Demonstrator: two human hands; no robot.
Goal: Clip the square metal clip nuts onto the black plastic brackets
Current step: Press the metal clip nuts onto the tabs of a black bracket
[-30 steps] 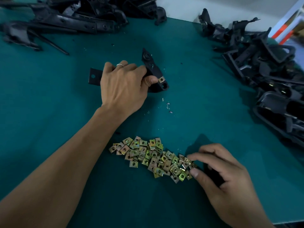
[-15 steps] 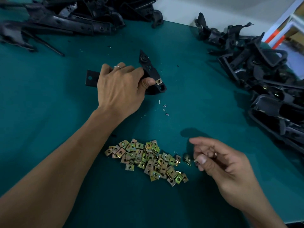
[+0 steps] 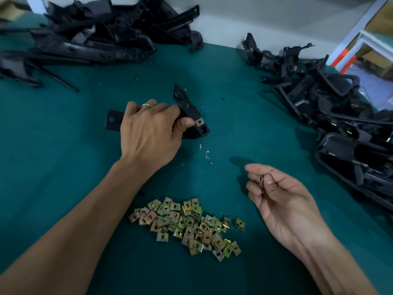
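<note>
On the green counter (image 3: 63, 167), the left hand (image 3: 148, 133) has its grip clamped around a black plastic bracket (image 3: 189, 112), which already carries one clip nut (image 3: 199, 122) near the thumb. The right hand (image 3: 282, 201), raised just right of the pile of clip nuts (image 3: 189, 226), pinches a single clip nut (image 3: 262, 181) between thumb and fingers. More brackets lie heaped at the counter's far left (image 3: 95, 39) and right (image 3: 340, 116).

Left hand (image 3: 148, 133) grips bracket (image 3: 189, 112); right hand (image 3: 280, 196) pinches clip nut (image 3: 261, 181).

Black plastic bracket (image 3: 189, 109) middle hidden under left hand (image 3: 148, 133); pinched brass-coloured metal clip nut (image 3: 261, 182) edge-on (shape unclear); right bracket pile (image 3: 340, 116) cut off by edge.
</note>
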